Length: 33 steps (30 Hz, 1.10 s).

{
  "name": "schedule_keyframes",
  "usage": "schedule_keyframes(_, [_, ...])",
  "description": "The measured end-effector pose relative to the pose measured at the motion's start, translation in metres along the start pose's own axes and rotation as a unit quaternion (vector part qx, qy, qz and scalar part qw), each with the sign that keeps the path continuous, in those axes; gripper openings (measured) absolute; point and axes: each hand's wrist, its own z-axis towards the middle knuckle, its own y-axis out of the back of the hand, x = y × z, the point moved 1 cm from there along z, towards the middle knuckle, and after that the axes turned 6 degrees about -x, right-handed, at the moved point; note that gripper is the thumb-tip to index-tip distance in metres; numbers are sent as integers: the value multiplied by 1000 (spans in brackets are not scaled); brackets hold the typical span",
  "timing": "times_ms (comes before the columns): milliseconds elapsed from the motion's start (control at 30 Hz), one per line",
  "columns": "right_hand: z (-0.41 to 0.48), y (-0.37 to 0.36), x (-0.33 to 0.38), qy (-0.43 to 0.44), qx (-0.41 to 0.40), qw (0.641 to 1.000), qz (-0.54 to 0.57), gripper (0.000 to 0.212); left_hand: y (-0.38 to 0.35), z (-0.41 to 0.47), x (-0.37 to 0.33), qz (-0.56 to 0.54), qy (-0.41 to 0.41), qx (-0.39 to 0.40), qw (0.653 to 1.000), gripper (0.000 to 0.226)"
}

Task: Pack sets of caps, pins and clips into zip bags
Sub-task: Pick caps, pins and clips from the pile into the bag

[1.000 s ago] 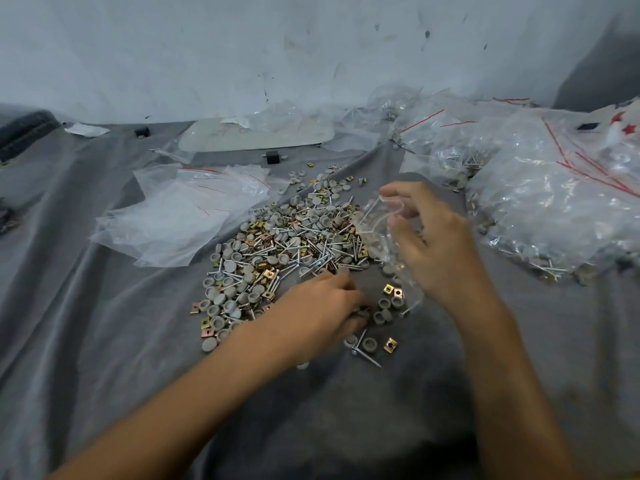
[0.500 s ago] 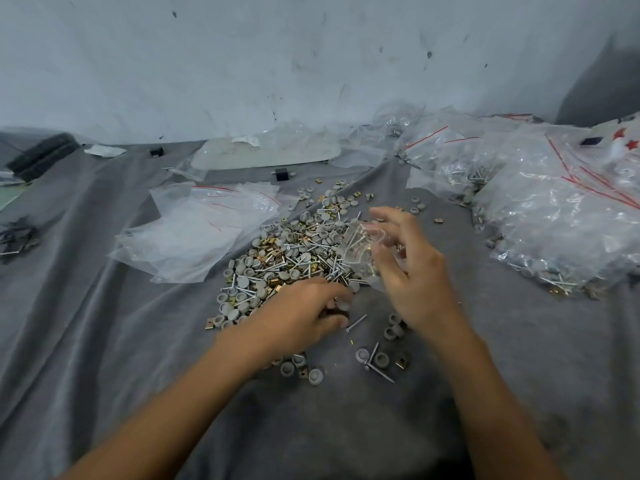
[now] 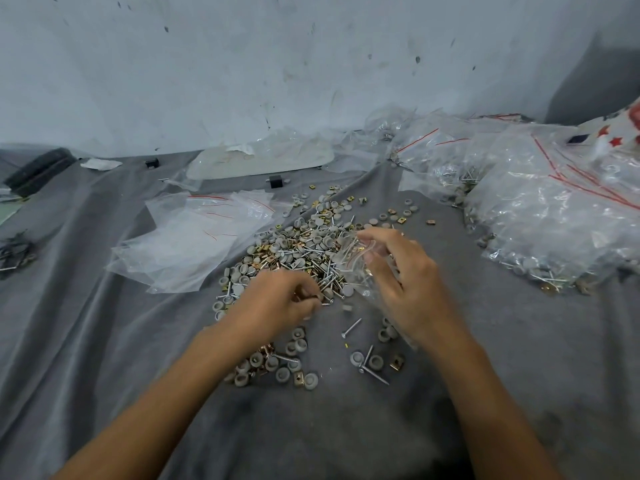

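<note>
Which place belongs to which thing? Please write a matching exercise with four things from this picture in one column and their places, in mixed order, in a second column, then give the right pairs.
Things
1. small clear plastic zip bag
2. flat stack of empty clear zip bags
3. heap of filled clear zip bags
4. single loose silver pin

Places
A. far right side of the grey cloth
B. left of the loose pile of caps, pins and clips
C. on the cloth, between the left hand and the right hand
D. pinched in the right hand

Pairs: 1-D, 2-B, 3-A, 4-C
</note>
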Motion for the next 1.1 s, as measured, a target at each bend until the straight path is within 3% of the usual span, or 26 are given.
schedule_keyframes(133, [0, -1, -1, -16, 4, 1000, -3, 31, 27, 7, -4, -147, 34, -77, 986, 12])
schedule_keyframes(267, [-1, -4, 0, -11, 18, 1000, -13, 31, 45, 14, -21, -281, 26, -86, 956, 18])
schedule_keyframes(433, [-3, -6, -1, -4, 28, 1000, 4, 31, 37, 21, -39, -264, 12, -58, 963, 26])
schedule_keyframes(733, [-2, -12, -4, 0, 5, 1000, 17, 31, 24, 22, -36, -287, 14, -112, 951, 28])
schedule_keyframes(867, [-2, -12, -8, -22, -40, 999, 20, 38, 23, 18, -22, -163, 24, -152, 974, 7])
schedule_keyframes(933, [-2, -14, -8, -29, -51, 998, 21, 40, 20, 14, -15, -53, 16, -60, 997, 6])
schedule_keyframes(1000, [-3, -16, -8, -30, -52, 998, 10, 41, 13, 8, -9, 50, 13, 38, 998, 8])
schedule_keyframes(1100, [-3, -19, -7, -38, -34, 999, 12, 42, 3, 1, -3, 124, 36, 57, 990, 16])
